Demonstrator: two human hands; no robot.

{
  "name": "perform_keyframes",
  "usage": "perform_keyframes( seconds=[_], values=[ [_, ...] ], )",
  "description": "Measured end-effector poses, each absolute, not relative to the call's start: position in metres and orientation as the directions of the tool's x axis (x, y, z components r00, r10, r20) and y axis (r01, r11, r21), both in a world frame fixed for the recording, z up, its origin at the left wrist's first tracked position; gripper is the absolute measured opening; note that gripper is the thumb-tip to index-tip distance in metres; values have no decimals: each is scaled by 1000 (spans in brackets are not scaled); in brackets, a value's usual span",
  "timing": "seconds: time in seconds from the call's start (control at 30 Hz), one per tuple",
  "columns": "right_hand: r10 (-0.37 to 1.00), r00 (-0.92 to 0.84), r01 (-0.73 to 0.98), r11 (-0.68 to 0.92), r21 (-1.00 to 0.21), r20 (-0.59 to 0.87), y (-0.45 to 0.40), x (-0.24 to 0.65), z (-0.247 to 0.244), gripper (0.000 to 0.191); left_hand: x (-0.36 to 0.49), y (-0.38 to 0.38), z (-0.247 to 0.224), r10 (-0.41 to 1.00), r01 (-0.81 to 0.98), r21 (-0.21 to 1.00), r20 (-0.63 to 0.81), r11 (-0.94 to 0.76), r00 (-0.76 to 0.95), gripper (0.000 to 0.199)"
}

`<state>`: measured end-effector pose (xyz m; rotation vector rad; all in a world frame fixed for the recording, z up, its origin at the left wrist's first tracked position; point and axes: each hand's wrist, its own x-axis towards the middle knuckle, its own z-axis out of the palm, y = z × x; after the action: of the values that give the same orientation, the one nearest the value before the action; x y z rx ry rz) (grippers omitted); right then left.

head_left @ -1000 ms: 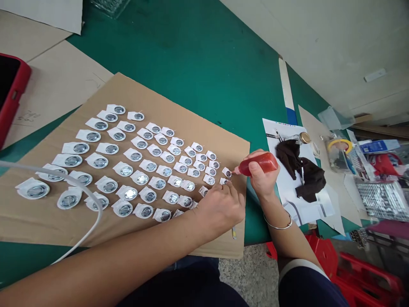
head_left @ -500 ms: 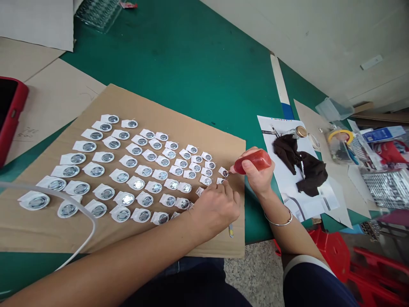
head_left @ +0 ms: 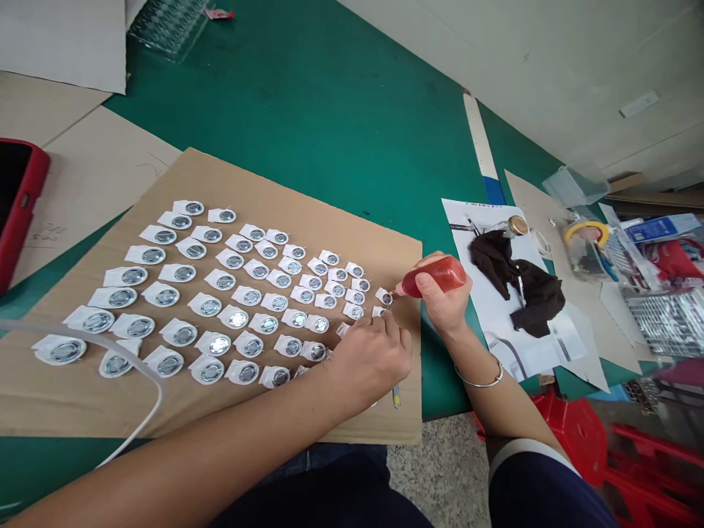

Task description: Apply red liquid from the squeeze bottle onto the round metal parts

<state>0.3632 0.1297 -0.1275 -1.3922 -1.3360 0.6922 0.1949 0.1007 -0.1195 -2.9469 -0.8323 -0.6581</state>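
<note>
Fingers point(head_left: 431, 290) snug around red bottle point(head_left: 448, 272)

A green table point(head_left: 330, 110) with a smooth, faintly shiny top spreads across the room, its far edge running along a plain off-white wall point(head_left: 550, 73). A small white plate point(head_left: 639, 104) sits on the wall. Below the table lies a speckled grey floor point(head_left: 423, 469), with a red plastic stool point(head_left: 575, 436) at lower right. The light is soft and even.
</note>
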Motion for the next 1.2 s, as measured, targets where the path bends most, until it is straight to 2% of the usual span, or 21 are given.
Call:
perform_keyframes(
  seconds=[0.23, 0.53, 0.67, 0.87, 0.93, 1.0, 1.07, 1.13, 1.2],
  values=[
    [947, 216, 330, 158, -931, 238, 130, 363, -128, 20, 195, 100, -120, 502, 500, 124, 419, -857, 757, 15],
    [947, 208, 361, 161, -919, 247, 131, 364, -127, 20, 195, 101, -120, 514, 488, 171, 371, -856, 773, 14],
    [945, 212, 338, 168, -926, 249, 130, 362, -127, 18, 195, 101, -121, 507, 503, 127, 409, -855, 759, 13],
    [940, 253, 280, 157, -947, 230, 136, 364, -129, 25, 193, 102, -120, 495, 498, 99, 384, -861, 779, 16],
    [906, 304, 338, 186, -922, 294, 141, 374, -126, 26, 192, 104, -119, 496, 501, 92, 369, -861, 786, 18],
    [824, 329, 561, 221, -798, 460, 146, 389, -122, 29, 192, 105, -119, 502, 499, 101, 332, -861, 799, 19],
    [748, 227, 840, 173, -514, 623, 150, 407, -118, 36, 191, 106, -118, 506, 493, 124, 304, -861, 807, 19],
    [794, 95, 983, 22, -185, 600, 152, 424, -116, 36, 188, 108, -117, 511, 487, 156, 308, -859, 802, 19],
    [883, 84, 992, -118, 45, 461, 152, 437, -117, 32, 183, 113, -116, 516, 475, 201, 357, -857, 779, 18]
  ],
)
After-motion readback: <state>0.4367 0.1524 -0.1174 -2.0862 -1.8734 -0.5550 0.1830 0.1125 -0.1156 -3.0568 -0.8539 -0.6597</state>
